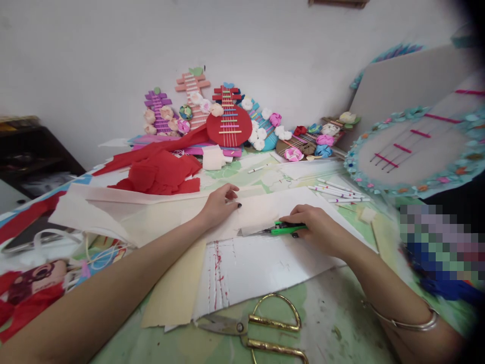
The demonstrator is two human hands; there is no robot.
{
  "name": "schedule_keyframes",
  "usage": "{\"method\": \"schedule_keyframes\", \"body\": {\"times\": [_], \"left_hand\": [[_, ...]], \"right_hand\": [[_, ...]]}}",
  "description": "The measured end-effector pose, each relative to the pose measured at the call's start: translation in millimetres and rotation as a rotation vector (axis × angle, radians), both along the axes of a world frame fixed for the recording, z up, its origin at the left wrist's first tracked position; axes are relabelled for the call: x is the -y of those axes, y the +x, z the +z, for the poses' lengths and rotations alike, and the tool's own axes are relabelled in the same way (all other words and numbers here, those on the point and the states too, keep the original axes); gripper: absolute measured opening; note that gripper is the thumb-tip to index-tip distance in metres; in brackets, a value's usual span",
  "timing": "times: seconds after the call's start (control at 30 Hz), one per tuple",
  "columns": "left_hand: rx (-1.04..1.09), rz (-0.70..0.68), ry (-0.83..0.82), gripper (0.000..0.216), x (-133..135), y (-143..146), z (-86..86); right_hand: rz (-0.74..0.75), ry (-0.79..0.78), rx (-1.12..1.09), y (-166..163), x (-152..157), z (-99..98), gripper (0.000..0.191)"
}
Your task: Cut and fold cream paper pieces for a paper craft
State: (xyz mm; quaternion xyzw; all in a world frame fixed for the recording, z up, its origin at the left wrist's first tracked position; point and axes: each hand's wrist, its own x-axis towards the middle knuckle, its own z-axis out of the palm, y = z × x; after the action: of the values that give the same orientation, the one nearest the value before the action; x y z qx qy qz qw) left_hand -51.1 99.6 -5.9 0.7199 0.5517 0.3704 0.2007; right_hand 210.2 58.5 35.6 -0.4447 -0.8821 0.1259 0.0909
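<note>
My right hand (317, 225) grips a green utility knife (282, 230), its extended blade pointing left. The blade lies low over a piece of cream paper (255, 217), close to the paper's near edge; contact is hard to make out. On that paper rests my left hand (217, 210), fingers loosely bent and thumb apart, with nothing held. Beneath lies a white board (261, 278) with red-stained cut lines on its left part. More cream sheets (170, 293) stick out under and to the left of the board. Gold-handled scissors (275, 321) lie nearest me, blades to the left.
Red crepe paper (162, 174) is heaped at the back left. Several lute-shaped crafts, one a red lute (229, 126), lean along the wall. White pens (337, 191) lie at right, below a flower-edged round fan shape (409, 146). A white cord (56, 235) lies left.
</note>
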Motion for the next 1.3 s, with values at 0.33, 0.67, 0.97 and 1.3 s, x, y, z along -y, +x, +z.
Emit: {"method": "schedule_keyframes", "body": {"times": [0.33,0.67,0.97,1.3], "left_hand": [[-0.149,-0.019,0.1,0.02,2.2,5.7,-2.6],[-0.198,-0.029,-0.075,0.034,15.3,15.2,8.6],[0.028,-0.117,-0.125,0.026,15.2,19.6,2.1],[-0.126,-0.107,-0.024,0.021,14.9,16.5,-2.6]], "right_hand": [[-0.009,0.021,0.016,-1.6,1.5,1.9,0.053],[-0.003,0.021,0.014,-1.5,2.8,2.1,0.052],[-0.008,0.016,0.026,-1.4,3.2,2.9,0.049],[0.019,0.006,0.031,-1.0,4.7,6.7,0.044]]}}
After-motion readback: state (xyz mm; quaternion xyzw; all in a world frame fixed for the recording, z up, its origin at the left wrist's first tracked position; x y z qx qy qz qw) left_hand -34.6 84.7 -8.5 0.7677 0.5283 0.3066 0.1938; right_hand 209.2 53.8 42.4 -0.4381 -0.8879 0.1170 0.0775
